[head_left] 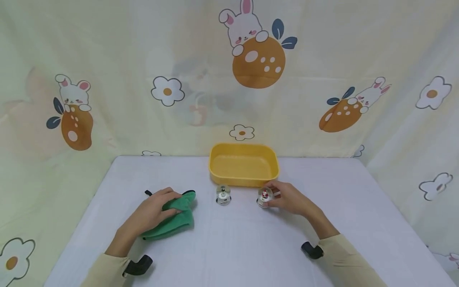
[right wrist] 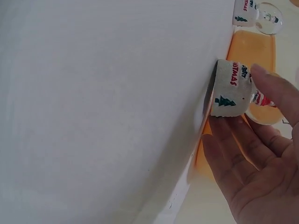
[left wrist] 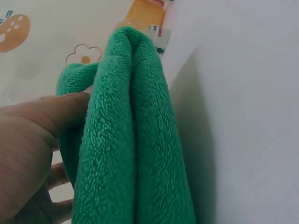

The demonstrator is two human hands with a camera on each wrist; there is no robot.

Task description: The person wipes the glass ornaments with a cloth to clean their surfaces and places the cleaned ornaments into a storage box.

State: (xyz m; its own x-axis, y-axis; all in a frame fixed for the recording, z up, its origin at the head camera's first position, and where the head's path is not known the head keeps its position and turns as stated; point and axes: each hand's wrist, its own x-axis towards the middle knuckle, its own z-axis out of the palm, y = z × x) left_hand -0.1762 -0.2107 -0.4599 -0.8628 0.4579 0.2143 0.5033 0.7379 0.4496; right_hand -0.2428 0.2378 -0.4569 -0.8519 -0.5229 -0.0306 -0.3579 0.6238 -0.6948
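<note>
Fingers and thumb of my left hand grip a folded green towel at the left of the table. Its fluffy folds fill much of the left wrist view. My right hand holds a small snow globe with a red-and-white figure inside, thumb on one side and fingers on the other. In the right wrist view, the base of this globe is white, with "CHRISTMAS" lettering and a green tree. A second snow globe stands upright between the two hands.
A yellow rectangular tray sits at the table's back edge, just behind the snow globes. The white-covered table meets a patterned curtain at the back. A black band piece sticks out at the left wrist.
</note>
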